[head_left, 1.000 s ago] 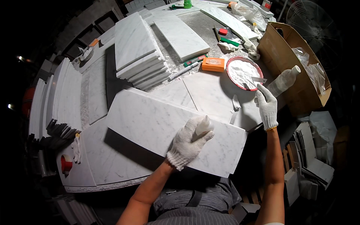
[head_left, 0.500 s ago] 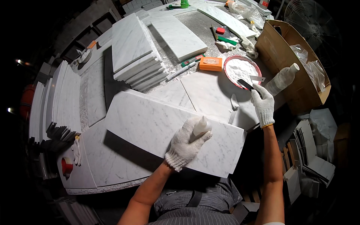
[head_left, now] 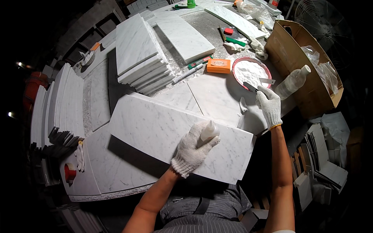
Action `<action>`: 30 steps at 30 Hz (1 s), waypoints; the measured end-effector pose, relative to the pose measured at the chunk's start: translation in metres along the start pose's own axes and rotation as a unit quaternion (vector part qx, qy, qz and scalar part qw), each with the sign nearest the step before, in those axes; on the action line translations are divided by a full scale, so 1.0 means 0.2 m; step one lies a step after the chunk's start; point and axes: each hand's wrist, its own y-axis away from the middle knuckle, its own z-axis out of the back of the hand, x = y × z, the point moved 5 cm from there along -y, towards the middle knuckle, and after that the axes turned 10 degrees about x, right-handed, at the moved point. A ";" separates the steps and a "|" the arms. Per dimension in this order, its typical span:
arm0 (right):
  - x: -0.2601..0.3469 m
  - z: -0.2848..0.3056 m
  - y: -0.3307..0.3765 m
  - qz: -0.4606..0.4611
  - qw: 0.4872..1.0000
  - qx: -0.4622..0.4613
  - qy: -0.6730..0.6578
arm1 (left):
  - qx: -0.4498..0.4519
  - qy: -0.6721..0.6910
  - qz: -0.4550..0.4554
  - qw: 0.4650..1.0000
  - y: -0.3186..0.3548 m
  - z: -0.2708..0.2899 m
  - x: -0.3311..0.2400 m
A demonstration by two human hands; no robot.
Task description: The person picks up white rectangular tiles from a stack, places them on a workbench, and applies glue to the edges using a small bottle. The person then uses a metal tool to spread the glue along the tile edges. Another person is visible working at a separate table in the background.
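My left hand (head_left: 191, 149), in a white knit glove, is closed around a small translucent squeeze bottle (head_left: 210, 131) with its nozzle up. That hand rests on a white, grey-veined marble slab (head_left: 151, 130), which lies slanted on the worktable. At the right, my gloved right hand (head_left: 269, 105) grips a dark-handled tool (head_left: 250, 87) that looks like a scraper or putty knife. Its end reaches over the near rim of a red-rimmed bowl (head_left: 269, 72) of white powder. A flat metal blade (head_left: 267, 81) lies across the bowl's right edge.
A clear plastic bottle (head_left: 292, 82) and an open cardboard box (head_left: 287, 50) stand right of the bowl. An orange box (head_left: 218, 66) and a marker (head_left: 188, 74) lie behind the slab. Stacked marble tiles (head_left: 136, 44) rise at the back left. Red tape (head_left: 70, 173) sits at the left edge.
My right hand has shifted slightly left and toward me, and the tool's dark end has moved to the bowl's near rim. My left hand and the slab have stayed put.
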 end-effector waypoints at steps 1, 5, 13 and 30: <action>-0.01 0.00 0.00 -0.008 1.000 -0.003 -0.005 | 0.001 0.009 0.000 1.000 0.00 0.00 0.01; 0.00 -0.02 0.00 -0.028 0.999 -0.015 -0.020 | -0.005 0.058 0.016 0.998 0.01 -0.01 0.06; 0.05 0.01 0.15 -0.016 0.998 -0.020 -0.065 | -0.014 0.032 -0.015 0.999 0.00 0.02 -0.03; 0.26 -0.10 0.91 -0.090 0.993 -0.038 -0.065 | -0.058 0.078 0.052 0.994 0.08 0.01 0.02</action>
